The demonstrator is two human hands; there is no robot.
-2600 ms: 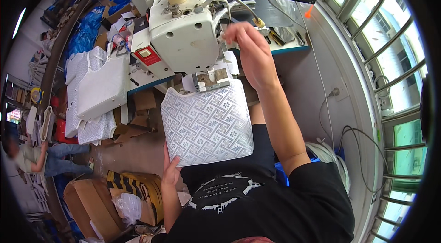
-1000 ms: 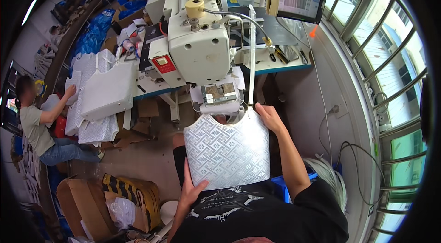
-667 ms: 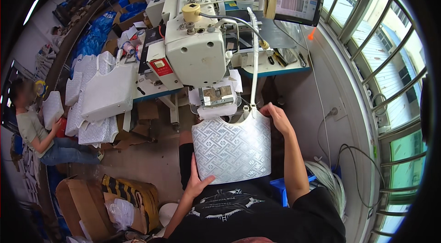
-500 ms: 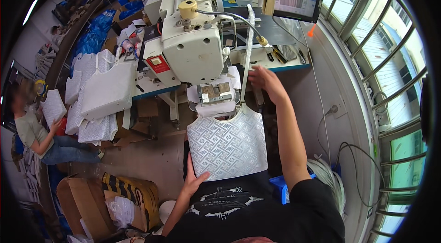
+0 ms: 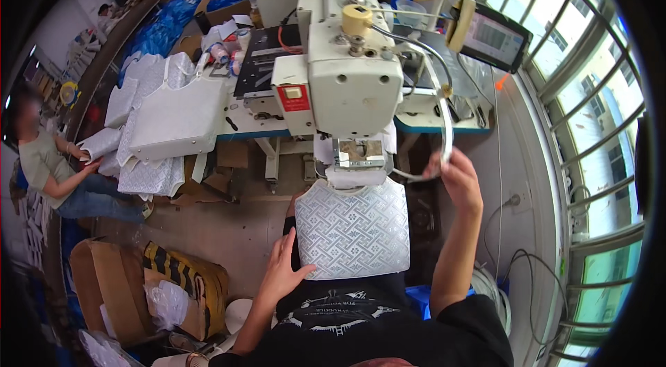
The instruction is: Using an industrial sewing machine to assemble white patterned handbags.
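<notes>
A white bag (image 5: 352, 232) with a silver woven-look pattern hangs upright below the head of a white sewing machine (image 5: 357, 86). Its top edge sits at the metal clamp (image 5: 359, 153). My right hand (image 5: 458, 180) is closed on the bag's long white strap (image 5: 444, 117), right of the machine; part of the strap loops up beside the head and part runs back toward the bag's top. At the bag's lower left edge is my left hand (image 5: 283, 270), fingers stretched out and thumb against the corner.
Several white bags (image 5: 177, 117) are piled on the left, near another person (image 5: 52, 166) handling a white piece. A screen (image 5: 494, 37) and barred window (image 5: 590, 89) are on the right. Cardboard boxes (image 5: 104, 284) and a yellow-black striped sack (image 5: 187, 284) stand lower left.
My right hand, formerly spread beside the strap, has gripped it and pulled it out to the right. My left hand's fingers have straightened at the bag's edge. The whole view has shifted.
</notes>
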